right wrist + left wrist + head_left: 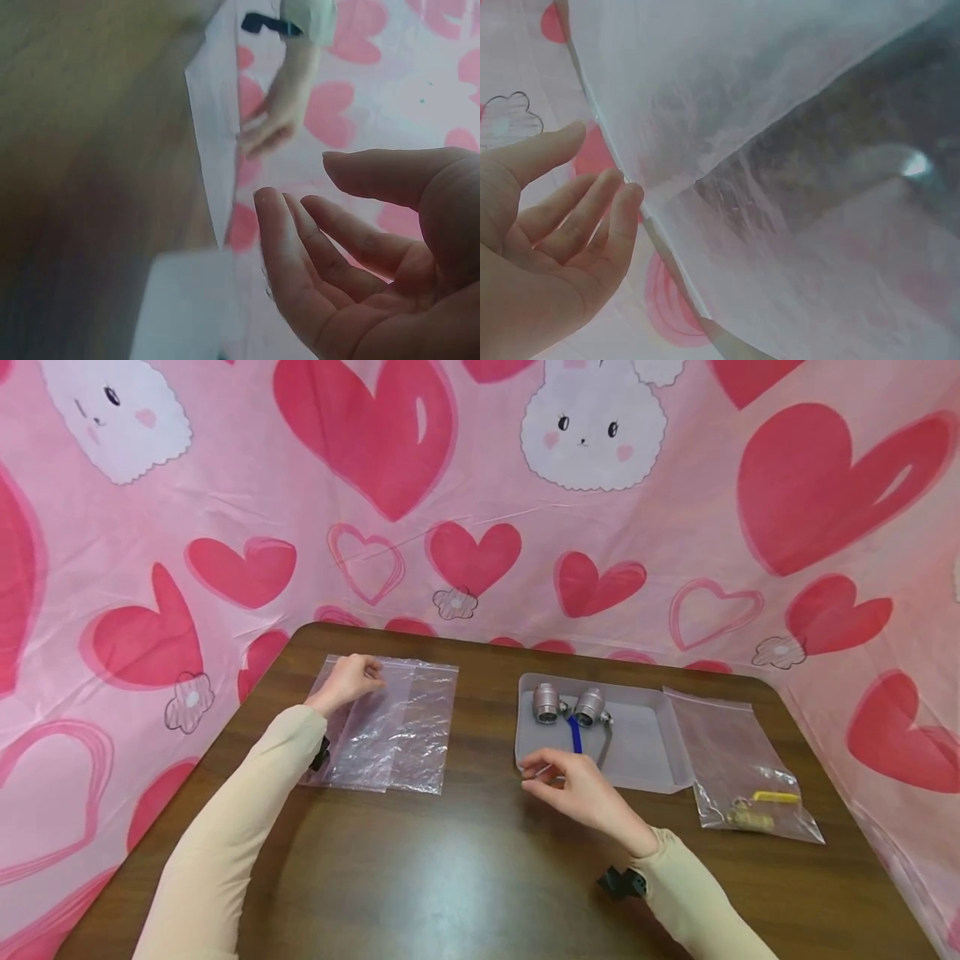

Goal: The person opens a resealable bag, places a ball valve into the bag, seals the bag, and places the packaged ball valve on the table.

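Note:
Clear plastic zip bags (420, 735) lie overlapping on the left of the table. Above their far part is my left hand (352, 681), fingers loosely bent. In the left wrist view the thumb stands apart from the fingers (622, 217), which are close to the bag's edge; whether they touch it I cannot tell. My right hand (573, 785) hovers by the near left corner of a whitish tray (645, 760), holding nothing, thumb and fingers apart. Two metal ball valves lie in the tray: one valve (547, 702) at left, another valve (589, 703) beside it. A blue lever and a grey lever point toward me, partly behind my hand.
Right of the tray lies a clear zip bag (727, 735) with a brass valve (750, 817) with a yellow lever inside. The brown table (420, 877) meets a pink heart-patterned cloth (480, 485) at the back and sides.

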Demonstrator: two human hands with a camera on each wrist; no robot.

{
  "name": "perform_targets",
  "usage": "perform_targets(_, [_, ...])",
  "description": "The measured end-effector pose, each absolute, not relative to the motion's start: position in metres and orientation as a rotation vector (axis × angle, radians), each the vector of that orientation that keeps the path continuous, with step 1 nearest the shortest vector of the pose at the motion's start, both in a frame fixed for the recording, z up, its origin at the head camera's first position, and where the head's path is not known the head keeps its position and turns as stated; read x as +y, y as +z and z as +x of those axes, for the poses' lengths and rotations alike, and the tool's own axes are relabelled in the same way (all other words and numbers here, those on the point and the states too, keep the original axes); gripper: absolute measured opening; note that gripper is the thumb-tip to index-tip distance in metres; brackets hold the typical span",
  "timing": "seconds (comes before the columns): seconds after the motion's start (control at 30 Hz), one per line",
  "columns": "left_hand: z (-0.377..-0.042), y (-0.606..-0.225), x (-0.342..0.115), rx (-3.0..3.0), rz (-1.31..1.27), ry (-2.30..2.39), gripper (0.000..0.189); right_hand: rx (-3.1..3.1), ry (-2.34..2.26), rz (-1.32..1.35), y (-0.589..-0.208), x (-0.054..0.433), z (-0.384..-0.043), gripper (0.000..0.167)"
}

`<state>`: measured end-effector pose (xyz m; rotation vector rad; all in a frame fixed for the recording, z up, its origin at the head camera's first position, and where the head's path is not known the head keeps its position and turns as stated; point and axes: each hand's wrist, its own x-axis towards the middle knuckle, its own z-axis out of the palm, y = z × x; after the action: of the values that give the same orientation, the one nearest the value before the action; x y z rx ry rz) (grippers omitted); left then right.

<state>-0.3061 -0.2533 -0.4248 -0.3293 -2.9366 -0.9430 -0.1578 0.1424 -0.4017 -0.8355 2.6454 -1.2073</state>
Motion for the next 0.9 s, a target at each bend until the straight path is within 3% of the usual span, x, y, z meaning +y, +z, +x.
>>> perform_targets(0.23, [-0.309, -0.425, -0.255, -2.944, -0.288, -0.909, 0.041, 2.597, -1.145, -0.945, -0.415, 0.110, -0.164, 0.026])
perform_targets(0.63, [-0.323, -0.423, -0.262, -2.993, -0.165, -0.767, 0.041, 2.487, -1.098, -0.792, -0.424, 0.059, -0.176, 0.040])
perform_targets(0.9, [-0.333, -0.423, -0.261, -3.027, -0.115, -0.737, 0.024, 2.428, -1.102, -0.653, -0.428, 0.041, -0.186, 0.049])
